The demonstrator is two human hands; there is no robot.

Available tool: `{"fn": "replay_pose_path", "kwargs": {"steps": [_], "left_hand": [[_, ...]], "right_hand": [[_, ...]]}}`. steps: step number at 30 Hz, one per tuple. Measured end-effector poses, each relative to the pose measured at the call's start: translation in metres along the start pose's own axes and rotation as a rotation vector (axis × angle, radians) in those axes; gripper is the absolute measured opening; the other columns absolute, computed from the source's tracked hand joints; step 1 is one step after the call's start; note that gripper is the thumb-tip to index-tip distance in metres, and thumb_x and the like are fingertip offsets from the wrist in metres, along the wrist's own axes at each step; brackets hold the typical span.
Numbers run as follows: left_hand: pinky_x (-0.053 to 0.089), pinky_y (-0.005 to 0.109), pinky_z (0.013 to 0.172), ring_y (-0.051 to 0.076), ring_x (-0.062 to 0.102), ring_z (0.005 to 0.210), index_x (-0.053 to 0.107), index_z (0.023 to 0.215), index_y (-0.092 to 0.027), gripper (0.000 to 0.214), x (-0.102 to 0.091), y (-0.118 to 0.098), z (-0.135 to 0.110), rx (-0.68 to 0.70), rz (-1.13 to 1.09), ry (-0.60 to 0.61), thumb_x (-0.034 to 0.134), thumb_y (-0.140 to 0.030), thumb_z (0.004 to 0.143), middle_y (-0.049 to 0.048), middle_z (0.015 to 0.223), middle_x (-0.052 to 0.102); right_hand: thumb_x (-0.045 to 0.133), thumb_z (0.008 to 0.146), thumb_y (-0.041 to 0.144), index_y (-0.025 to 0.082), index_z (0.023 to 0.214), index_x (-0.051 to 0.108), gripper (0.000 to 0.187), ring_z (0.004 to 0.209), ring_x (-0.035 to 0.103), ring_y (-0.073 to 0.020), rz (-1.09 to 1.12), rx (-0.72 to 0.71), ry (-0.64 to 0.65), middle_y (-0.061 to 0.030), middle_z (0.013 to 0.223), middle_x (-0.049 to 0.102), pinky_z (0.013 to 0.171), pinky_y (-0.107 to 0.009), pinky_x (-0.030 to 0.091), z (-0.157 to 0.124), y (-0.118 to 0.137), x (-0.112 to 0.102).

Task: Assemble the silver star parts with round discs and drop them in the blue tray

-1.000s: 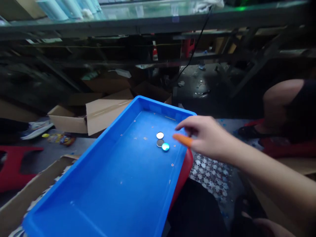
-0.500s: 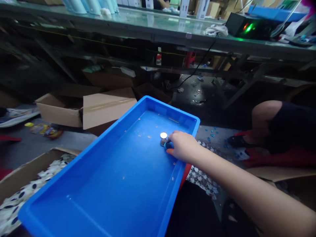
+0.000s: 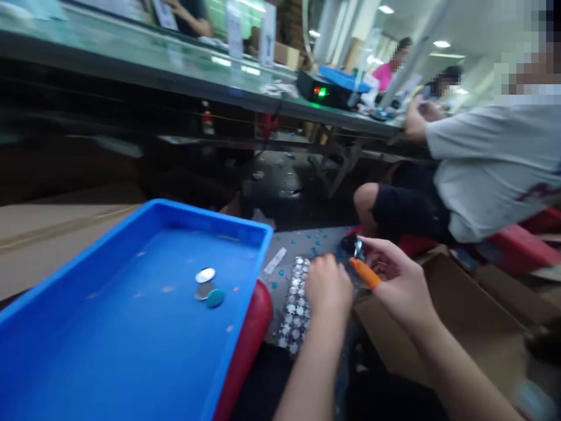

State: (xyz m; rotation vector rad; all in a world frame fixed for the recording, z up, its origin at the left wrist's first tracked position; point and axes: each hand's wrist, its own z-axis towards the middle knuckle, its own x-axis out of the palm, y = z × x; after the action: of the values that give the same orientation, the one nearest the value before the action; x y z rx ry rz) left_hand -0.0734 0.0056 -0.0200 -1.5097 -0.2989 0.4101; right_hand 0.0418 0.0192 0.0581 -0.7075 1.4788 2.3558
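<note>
Head camera, and here's the action: the right hand is raised, its fingers pinched around a small shiny piece, with an orange finger cot capping one of them. That piece looks tiny, light and slick, so a tight tip-to-tip hold on its edges seems the safest grip; one slip and it could vanish into the clutter below. Right beside it, the left hand comes down with its fingers curled over a patterned sheet of silver and dark studs. Are they clenching it or just resting there? Can't tell from this angle! The sheet looks thin and probably bends, so its edge looks like the place to take hold. Over to the left, a blue plastic tray sits tilted on something red, holding a silver disc, a grey disc and a teal disc, all bunched together. They look flat and smooth, likely to slide on that slope. Teal gems are scattered across a grey mat past the sheet. Further right, a seated co-worker in a grey T-shirt leans toward a long glass-topped surface, and a cardboard box sits under the right hand.
</note>
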Motion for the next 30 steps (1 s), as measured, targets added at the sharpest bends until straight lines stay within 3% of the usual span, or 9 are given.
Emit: {"fn": "replay_pose_path", "kwargs": {"steps": [3, 5, 7, 11, 16, 20, 23, 26, 30], "left_hand": [[0.048, 0.041, 0.091, 0.026, 0.064, 0.102, 0.062, 0.12, -0.017, 0.035, 0.02, -0.009, 0.009, -0.099, -0.195, 0.048, 0.064, -0.038, 0.091, 0.0137, 0.105, 0.069], [0.049, 0.036, 0.086, 0.024, 0.065, 0.102, 0.056, 0.13, -0.018, 0.048, 0.027, -0.01, 0.011, -0.123, -0.261, 0.134, 0.067, -0.042, 0.089, 0.0112, 0.107, 0.069], [0.049, 0.035, 0.086, 0.024, 0.065, 0.105, 0.056, 0.133, -0.019, 0.057, 0.035, -0.012, 0.007, -0.095, -0.187, 0.243, 0.074, -0.04, 0.083, 0.0108, 0.11, 0.069], [0.049, 0.036, 0.089, 0.024, 0.066, 0.101, 0.06, 0.131, -0.019, 0.057, 0.054, -0.01, -0.004, -0.077, -0.088, 0.365, 0.079, -0.03, 0.078, 0.0105, 0.107, 0.07], [0.052, 0.032, 0.083, 0.02, 0.066, 0.091, 0.057, 0.134, -0.02, 0.058, 0.067, 0.0, -0.003, -0.083, -0.16, 0.356, 0.077, -0.033, 0.081, 0.0071, 0.099, 0.069], [0.052, 0.028, 0.088, 0.017, 0.066, 0.095, 0.057, 0.133, -0.019, 0.061, 0.067, -0.001, 0.001, -0.093, -0.32, 0.346, 0.081, -0.031, 0.077, 0.0048, 0.098, 0.068], [0.052, 0.028, 0.091, 0.016, 0.067, 0.094, 0.056, 0.135, -0.021, 0.065, 0.066, -0.008, 0.0, -0.106, -0.405, 0.405, 0.083, -0.03, 0.076, 0.003, 0.095, 0.068], [0.052, 0.028, 0.092, 0.016, 0.067, 0.092, 0.055, 0.137, -0.022, 0.069, 0.065, -0.011, -0.003, -0.108, -0.426, 0.454, 0.083, -0.03, 0.076, 0.0029, 0.094, 0.069], [0.052, 0.03, 0.093, 0.017, 0.068, 0.094, 0.054, 0.139, -0.022, 0.072, 0.068, -0.007, -0.004, -0.134, -0.414, 0.504, 0.084, -0.032, 0.075, 0.0045, 0.097, 0.071]], "right_hand": [[0.07, 0.083, 0.026, 0.02, 0.118, 0.069, 0.035, 0.064, 0.057, -0.0129, -0.149, 0.064, -0.158, -0.0089, 0.106, 0.065, 0.051, -0.026, 0.046, -0.023, -0.056, -0.026], [0.068, 0.084, 0.024, 0.021, 0.117, 0.07, 0.033, 0.064, 0.056, -0.0129, -0.193, 0.093, -0.18, -0.0098, 0.11, 0.063, 0.051, -0.026, 0.046, -0.035, -0.082, -0.031], [0.067, 0.084, 0.022, 0.021, 0.117, 0.07, 0.033, 0.066, 0.055, -0.0134, -0.188, 0.106, -0.173, -0.0101, 0.113, 0.063, 0.053, -0.027, 0.047, -0.043, -0.095, -0.031], [0.065, 0.084, 0.016, 0.023, 0.12, 0.069, 0.037, 0.068, 0.055, -0.0137, -0.155, 0.12, -0.162, -0.0085, 0.115, 0.063, 0.059, -0.028, 0.05, -0.047, -0.097, -0.031], [0.067, 0.084, 0.019, 0.025, 0.122, 0.069, 0.039, 0.069, 0.056, -0.0135, -0.084, 0.168, -0.168, -0.0077, 0.115, 0.064, 0.059, -0.027, 0.049, -0.046, -0.096, -0.04], [0.077, 0.078, 0.028, 0.027, 0.134, 0.059, 0.059, 0.066, 0.054, -0.0104, 0.378, 0.306, -0.125, -0.0079, 0.118, 0.065, 0.052, -0.022, 0.046, -0.043, -0.103, -0.05], [0.084, 0.072, 0.032, 0.024, 0.128, 0.062, 0.061, 0.065, 0.054, -0.0093, 0.738, 0.377, -0.1, -0.0073, 0.112, 0.068, 0.05, -0.02, 0.047, -0.04, -0.107, -0.056], [0.088, 0.068, 0.032, 0.021, 0.116, 0.07, 0.053, 0.067, 0.057, -0.0105, 0.888, 0.408, -0.09, -0.0067, 0.103, 0.07, 0.046, -0.017, 0.044, -0.04, -0.107, -0.058], [0.089, 0.067, 0.031, 0.019, 0.103, 0.075, 0.041, 0.069, 0.061, -0.0116, 0.908, 0.439, -0.117, -0.0048, 0.091, 0.072, 0.048, -0.018, 0.044, -0.042, -0.106, -0.059]]}}
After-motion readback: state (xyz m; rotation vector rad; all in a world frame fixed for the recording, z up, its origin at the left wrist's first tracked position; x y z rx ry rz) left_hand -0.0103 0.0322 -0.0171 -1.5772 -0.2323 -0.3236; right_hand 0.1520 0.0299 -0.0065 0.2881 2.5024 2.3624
